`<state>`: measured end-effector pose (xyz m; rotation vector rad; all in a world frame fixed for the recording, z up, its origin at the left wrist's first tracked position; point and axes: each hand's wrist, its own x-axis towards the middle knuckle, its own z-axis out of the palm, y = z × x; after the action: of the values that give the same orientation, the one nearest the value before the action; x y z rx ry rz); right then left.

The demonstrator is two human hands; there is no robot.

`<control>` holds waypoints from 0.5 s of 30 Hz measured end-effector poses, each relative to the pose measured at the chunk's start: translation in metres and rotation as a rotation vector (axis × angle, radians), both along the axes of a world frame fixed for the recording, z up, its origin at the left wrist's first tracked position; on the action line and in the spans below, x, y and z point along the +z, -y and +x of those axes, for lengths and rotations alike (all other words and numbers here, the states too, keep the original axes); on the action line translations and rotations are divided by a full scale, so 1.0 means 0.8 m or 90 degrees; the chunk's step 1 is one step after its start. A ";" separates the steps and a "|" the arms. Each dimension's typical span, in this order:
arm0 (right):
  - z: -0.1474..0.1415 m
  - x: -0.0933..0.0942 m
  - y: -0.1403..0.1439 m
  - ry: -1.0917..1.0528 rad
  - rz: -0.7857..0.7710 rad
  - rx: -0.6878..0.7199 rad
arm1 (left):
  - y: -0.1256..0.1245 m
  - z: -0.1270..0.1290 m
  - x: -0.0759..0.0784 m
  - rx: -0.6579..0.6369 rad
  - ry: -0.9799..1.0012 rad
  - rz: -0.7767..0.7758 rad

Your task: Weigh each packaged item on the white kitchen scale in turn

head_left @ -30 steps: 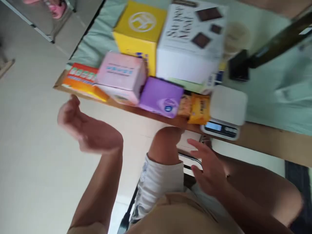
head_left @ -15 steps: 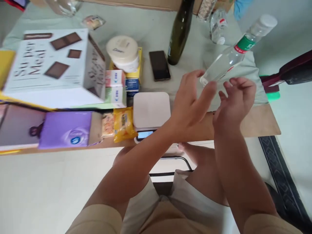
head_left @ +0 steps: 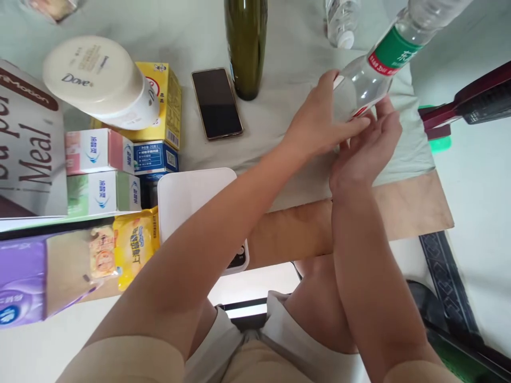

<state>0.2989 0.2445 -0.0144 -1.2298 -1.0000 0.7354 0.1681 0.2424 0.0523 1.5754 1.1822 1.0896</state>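
Note:
A clear bottle [head_left: 361,85] with a green and red label stands at the right of the table, its top leaning towards the upper right in the head view. Around its lower part, my left hand [head_left: 319,119] is closed, fingers on the far left side and thumb across the front. My right hand [head_left: 365,143] cups the same bottle low on its right side with curled fingers, close to the left thumb. The bottle's base is partly hidden by both hands.
A dark green bottle [head_left: 247,48] and a phone [head_left: 216,103] are left of my hands. Beneath my left forearm lies a white kitchen scale [head_left: 191,194]. Further left are a Dove tub [head_left: 96,80], small boxes [head_left: 99,151] and a yellow snack packet [head_left: 133,244]. Another clear bottle [head_left: 339,21] lies behind.
The view has shifted closer and to the right. Both hands, which were apart from the clear bottle's sides, have come together around its lower part.

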 end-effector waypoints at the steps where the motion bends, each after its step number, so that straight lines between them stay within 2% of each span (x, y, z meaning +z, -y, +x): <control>1: -0.005 0.005 0.007 -0.007 -0.004 -0.005 | 0.001 -0.002 -0.003 -0.012 -0.011 -0.007; 5: -0.026 0.031 0.044 -0.021 -0.002 -0.026 | 0.001 -0.003 -0.007 -0.015 -0.044 -0.023; 7: -0.039 0.046 0.059 -0.025 0.015 -0.051 | 0.003 -0.005 0.001 -0.031 -0.064 -0.028; 9: -0.051 0.059 0.072 -0.034 0.041 -0.068 | 0.013 -0.015 0.017 -0.052 -0.072 -0.031; 12: -0.071 0.071 0.096 -0.014 0.184 -0.040 | 0.050 -0.055 0.048 -0.071 -0.059 0.036; 14: -0.088 0.072 0.122 0.036 0.307 0.017 | 0.089 -0.094 0.065 -0.066 -0.032 0.138; 15: -0.097 0.071 0.137 0.074 0.337 0.069 | 0.110 -0.116 0.070 -0.075 -0.030 0.158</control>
<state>0.2213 0.1348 0.0422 -0.7670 -1.2660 0.4404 0.0753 0.1547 0.1082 1.8463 0.9994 1.1609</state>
